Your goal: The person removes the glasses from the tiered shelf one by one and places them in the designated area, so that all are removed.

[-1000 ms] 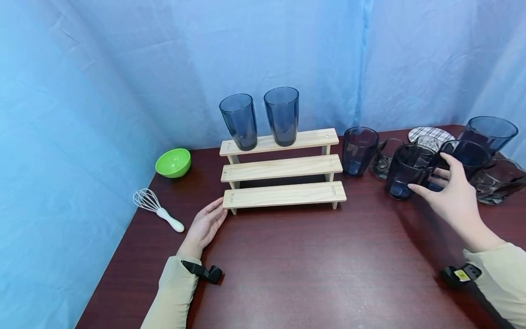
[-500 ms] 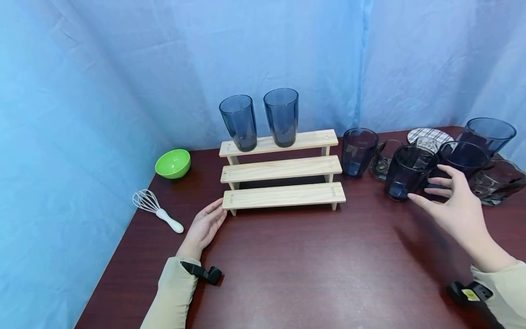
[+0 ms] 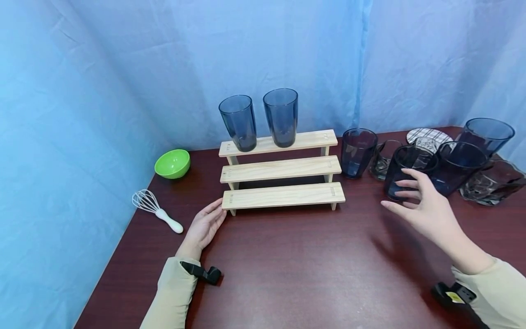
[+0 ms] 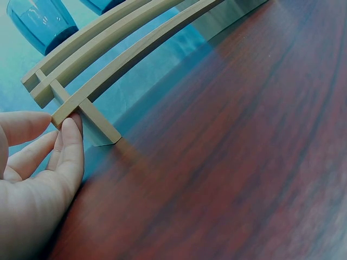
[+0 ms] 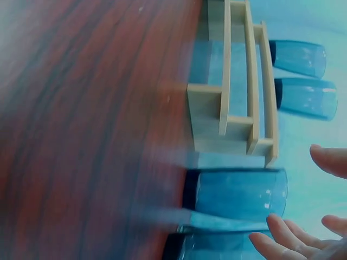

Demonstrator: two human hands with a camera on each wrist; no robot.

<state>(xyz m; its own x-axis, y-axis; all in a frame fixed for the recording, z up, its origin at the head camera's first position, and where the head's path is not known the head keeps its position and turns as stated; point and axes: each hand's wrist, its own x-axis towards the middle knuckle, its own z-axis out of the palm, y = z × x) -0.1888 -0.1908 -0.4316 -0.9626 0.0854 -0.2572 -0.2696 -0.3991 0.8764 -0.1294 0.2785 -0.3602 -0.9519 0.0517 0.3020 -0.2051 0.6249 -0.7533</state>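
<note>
A three-step wooden display rack stands on the table, two tall blue drinking glasses upright on its top step. My left hand pinches the left end of the lowest step between thumb and fingertips, seen closely in the left wrist view, where the rack's end sits between them. In front of the dark blue glasses at the right, my right hand has its fingers spread and gently bent, holding nothing. In the right wrist view a blue glass lies beyond the fingertips.
Right of the rack stands another blue glass, beside a clear glass mug. More glasses cluster farther right, with a checked round coaster behind. At left are a green bowl and a white whisk. Blue curtains enclose the table.
My right hand has come away from the dark glasses, moving left and toward me. The glasses stay where they stood. My left hand keeps its place on the rack.
</note>
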